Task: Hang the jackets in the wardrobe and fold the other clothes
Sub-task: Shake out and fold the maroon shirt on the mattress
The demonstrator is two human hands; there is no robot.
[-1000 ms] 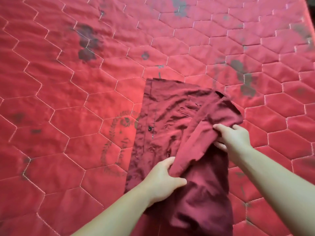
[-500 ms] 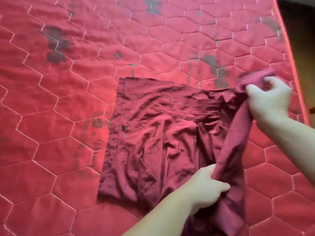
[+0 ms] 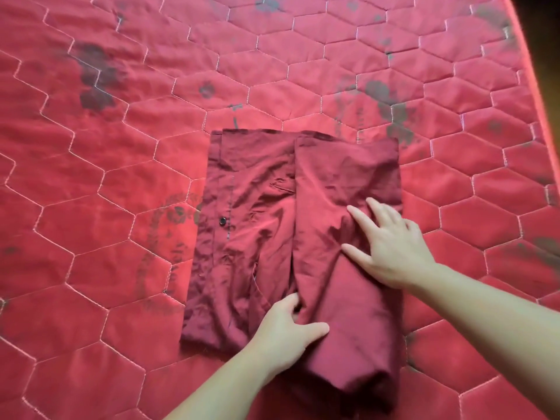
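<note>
The folded shirt [image 3: 272, 237] lies on the quilted mattress [image 3: 91, 207]; right hand [image 3: 391, 247] rests on its right panel, left hand [image 3: 288, 331] at its near edge.

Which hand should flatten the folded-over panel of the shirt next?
Probably the right hand: it lies flat with fingers spread on the folded-over panel of the shirt. The left hand grips that panel's edge near the bottom and can anchor it.

A red quilted mattress [image 3: 121, 177] bears dark stains [image 3: 94, 83].
</note>
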